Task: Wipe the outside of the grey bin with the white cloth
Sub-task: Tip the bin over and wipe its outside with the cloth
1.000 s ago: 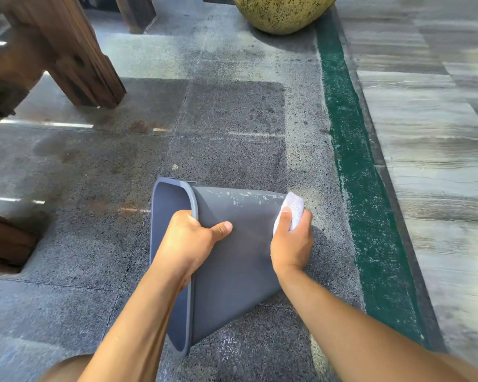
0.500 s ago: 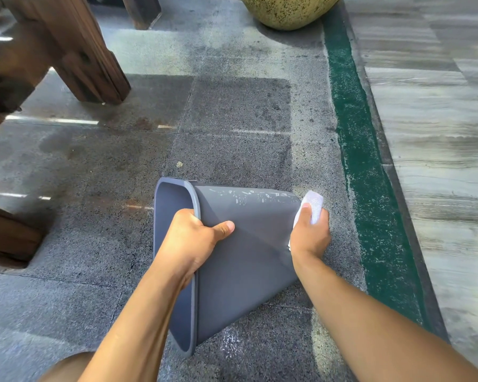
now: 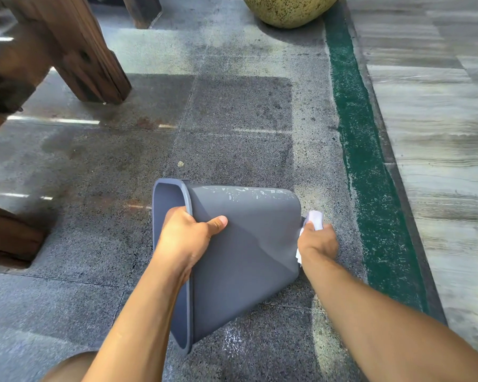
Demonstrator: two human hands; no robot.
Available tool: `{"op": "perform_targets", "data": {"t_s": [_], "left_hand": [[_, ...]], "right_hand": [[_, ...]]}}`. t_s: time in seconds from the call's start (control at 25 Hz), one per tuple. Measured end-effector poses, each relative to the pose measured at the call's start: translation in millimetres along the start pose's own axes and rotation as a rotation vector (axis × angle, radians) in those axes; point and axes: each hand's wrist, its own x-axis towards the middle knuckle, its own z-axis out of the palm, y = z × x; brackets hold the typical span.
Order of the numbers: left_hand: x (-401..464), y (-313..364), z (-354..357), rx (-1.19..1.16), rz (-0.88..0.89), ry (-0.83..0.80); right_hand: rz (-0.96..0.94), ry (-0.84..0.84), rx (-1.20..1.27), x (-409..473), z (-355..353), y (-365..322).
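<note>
The grey bin lies on its side on the stone floor, its open mouth to the left and its base to the right. White specks mark its far upper side. My left hand grips the bin's rim, thumb laid along the outer wall and fingers hidden inside. My right hand holds the white cloth against the bin's base at the right end. Most of the cloth is hidden under my fingers.
Dark wooden furniture legs stand at the upper left and another beam at the left edge. A yellow-green speckled pot sits at the top. A green painted strip and pale paving run along the right.
My right hand has slid the cloth rightward along the bin's outer wall, off the side and onto the base end. My left hand has kept its grip on the rim.
</note>
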Motion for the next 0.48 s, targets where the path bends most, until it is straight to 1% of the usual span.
{"op": "perform_targets", "data": {"t_s": [0.12,0.24,0.36,0.48], "left_hand": [[-0.8,1.6,3.9,-0.021,0.004,0.016],[-0.3,2.5,7.0,-0.054,-0.009,0.045],[-2.3,3.6,7.5,-0.051,-0.004,0.054],[-5.0,3.1,5.3,-0.013,0.035,0.015]], "right_hand": [[0.038,0.009,-0.034,-2.3,-4.8,1.3],[0.056,0.005,0.005,-2.9,-11.5,-9.2],[0.089,-0.014,0.174,-8.8,-19.3,-32.3],[0.008,-0.058,0.41,-18.5,-41.7,-67.3]]}}
